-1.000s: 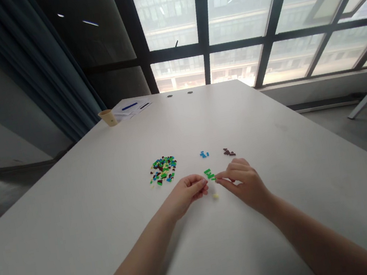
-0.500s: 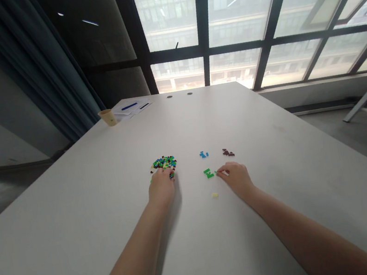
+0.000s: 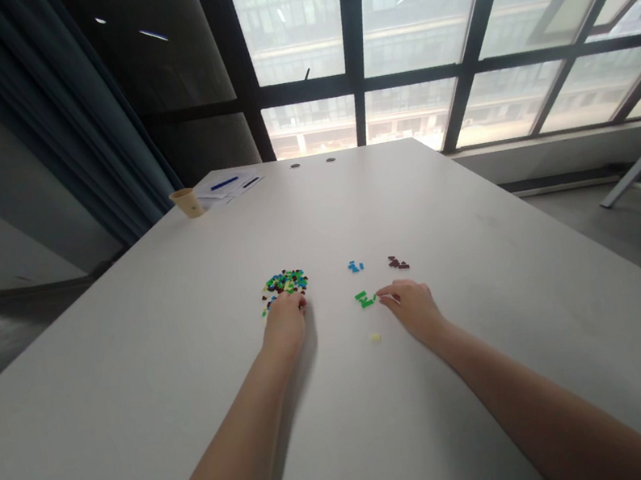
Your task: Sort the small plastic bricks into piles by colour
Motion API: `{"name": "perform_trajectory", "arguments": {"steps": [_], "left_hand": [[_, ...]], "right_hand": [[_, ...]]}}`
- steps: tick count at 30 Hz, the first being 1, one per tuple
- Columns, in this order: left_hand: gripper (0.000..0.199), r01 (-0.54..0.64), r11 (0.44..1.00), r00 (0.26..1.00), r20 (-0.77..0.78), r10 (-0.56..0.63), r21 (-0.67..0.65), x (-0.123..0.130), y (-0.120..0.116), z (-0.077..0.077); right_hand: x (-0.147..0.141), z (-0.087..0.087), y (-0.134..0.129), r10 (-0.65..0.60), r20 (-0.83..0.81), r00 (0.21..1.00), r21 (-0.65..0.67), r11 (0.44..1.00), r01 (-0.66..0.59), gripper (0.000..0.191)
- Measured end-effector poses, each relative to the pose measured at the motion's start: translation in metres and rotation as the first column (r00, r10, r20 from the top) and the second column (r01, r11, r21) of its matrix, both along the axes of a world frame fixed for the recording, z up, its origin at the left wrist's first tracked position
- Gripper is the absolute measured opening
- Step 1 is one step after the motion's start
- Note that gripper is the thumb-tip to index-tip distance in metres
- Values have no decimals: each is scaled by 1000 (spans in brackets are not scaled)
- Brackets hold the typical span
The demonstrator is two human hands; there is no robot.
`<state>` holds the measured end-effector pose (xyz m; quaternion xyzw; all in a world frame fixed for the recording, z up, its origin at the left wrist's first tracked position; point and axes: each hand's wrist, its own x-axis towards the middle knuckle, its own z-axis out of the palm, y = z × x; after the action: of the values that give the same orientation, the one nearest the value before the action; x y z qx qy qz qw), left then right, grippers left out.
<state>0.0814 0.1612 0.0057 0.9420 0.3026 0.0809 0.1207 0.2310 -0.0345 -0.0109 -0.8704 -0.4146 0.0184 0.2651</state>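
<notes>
Pretty simple scene here: the left hand [image 3: 284, 325] is planted on the near edge of a mixed pile [image 3: 283, 282] of tiny bricks, fingers curled down into it. Whether a piece is being gripped can't be told, since the fingers hide that spot. The right hand [image 3: 415, 310] is kept low over the table [image 3: 139, 401], fingers loosely stretched out rather than clenched. Its fingertips [image 3: 383, 293] are just beside a small group of green bricks [image 3: 364, 299], and nothing can clearly be made out as held there. Blue bricks [image 3: 354, 266] and brown bricks [image 3: 398, 262] are laid out in separate little clusters beyond them, and one yellow brick [image 3: 374, 337] is left just below the right fingers. A cup [image 3: 186, 202] and papers [image 3: 225, 186] are seen at the far end.
</notes>
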Motion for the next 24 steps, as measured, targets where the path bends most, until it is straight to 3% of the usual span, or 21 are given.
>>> {"name": "perform_trajectory", "arguments": {"steps": [14, 24], "left_hand": [[28, 43, 999, 999, -10, -43, 8, 6, -4, 1], [25, 55, 998, 998, 15, -55, 21, 8, -4, 3]], "right_hand": [[4, 2, -5, 1, -15, 1000, 9, 1000, -1, 21], [6, 2, -8, 0, -16, 1000, 86, 996, 1, 21]]}}
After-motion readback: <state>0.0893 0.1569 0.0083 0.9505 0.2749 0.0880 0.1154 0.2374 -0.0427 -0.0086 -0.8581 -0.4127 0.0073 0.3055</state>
